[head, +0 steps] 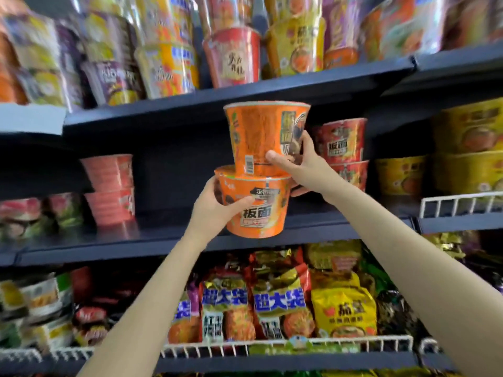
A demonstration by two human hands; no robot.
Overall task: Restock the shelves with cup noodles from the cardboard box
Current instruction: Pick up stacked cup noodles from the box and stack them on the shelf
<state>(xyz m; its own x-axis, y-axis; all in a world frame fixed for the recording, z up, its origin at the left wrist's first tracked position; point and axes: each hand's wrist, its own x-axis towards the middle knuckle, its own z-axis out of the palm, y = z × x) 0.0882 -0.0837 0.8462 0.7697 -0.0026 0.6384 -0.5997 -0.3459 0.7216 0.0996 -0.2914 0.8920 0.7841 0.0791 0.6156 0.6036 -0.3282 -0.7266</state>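
The left hand is gripping the lower orange noodle cup while the right hand is clasping the upper orange noodle cup stacked on it, at the picture's centre. Both are hovering before the middle shelf, probably about to be shelved; next they need sliding into the gap, with red cups at three o'clock.

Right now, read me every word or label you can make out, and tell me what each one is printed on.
"板面": lower orange cup, held by left hand.
"板面": red cup on the middle shelf.
"超大袋": noodle bags below.
Upper orange cup, in right hand: barcode only, print blurred.
Top-shelf cups: too blurred.
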